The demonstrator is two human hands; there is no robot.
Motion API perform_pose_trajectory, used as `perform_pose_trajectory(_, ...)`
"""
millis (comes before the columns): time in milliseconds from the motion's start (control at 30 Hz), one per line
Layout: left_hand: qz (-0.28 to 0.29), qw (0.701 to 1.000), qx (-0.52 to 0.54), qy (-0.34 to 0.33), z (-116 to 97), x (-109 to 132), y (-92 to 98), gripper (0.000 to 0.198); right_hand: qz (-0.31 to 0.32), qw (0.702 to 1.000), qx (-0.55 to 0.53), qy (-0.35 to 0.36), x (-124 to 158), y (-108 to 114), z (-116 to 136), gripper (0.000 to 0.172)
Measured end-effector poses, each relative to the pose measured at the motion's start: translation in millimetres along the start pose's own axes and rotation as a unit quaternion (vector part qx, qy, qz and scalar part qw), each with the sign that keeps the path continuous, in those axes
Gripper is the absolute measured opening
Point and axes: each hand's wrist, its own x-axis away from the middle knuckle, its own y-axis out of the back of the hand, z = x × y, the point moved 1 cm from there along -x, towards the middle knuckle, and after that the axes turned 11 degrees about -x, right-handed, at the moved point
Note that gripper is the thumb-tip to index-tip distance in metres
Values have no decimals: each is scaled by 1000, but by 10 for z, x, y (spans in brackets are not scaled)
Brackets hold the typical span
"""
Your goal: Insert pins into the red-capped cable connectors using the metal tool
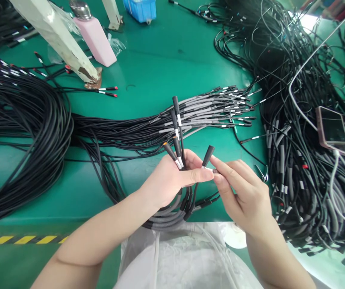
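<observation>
My left hand point(175, 176) is closed around several black cables whose connectors stick up past the fingers. Two of these connectors point(172, 149) have orange ends and white labels; two longer black ones point(176, 110) rise behind them. Between both hands a single black cable connector point(208, 155) with a white label tilts upward. My right hand point(244, 188) pinches at this connector's lower end with thumb and forefinger, where a small grey-black tip shows. Below the hands, the held cables curve into a loop with grey corrugated sleeves point(169, 220).
A large coil of black cables point(48, 152) lies left, its sleeved ends point(205, 110) stretching across the green table point(160, 60). A heaped cable pile point(283, 160) covers the right, with a phone point(335, 130) on it. A pink bottle point(95, 40), metal post point(60, 40) and blue bin point(142, 10) stand behind.
</observation>
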Motion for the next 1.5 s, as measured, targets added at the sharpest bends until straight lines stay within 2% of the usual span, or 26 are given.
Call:
perform_pose_trajectory(567, -18, 999, -28, 3, -6, -1, -3, 32, -34, 994, 103, 26, -46, -23, -16, 30)
perform_pose_trajectory(733, -14, 1000, -26, 9, 14, -4, 12, 29, -39, 994, 96, 25, -40, -15, -12, 30)
perform_pose_trajectory(867, 20, 999, -29, -5, -4, -2, 18, 20, -46, 997, 60, 6, -18, 28, 3, 33)
perform_pose_trajectory(933, 36, 999, -25, -9, -22, 0, 18, 19, -40, 998, 42, -1, -9, 49, -1, 36)
perform_pose_trajectory(1067, 28, 999, -41, -8, -28, 2, 26, 22, -15, 1000, 26, 8, -4, 72, -12, 36)
perform_pose_trajectory(1500, 44, 997, -61, -12, -3, 10, 26, 23, -23, 996, 76, 27, -28, 58, -46, 29)
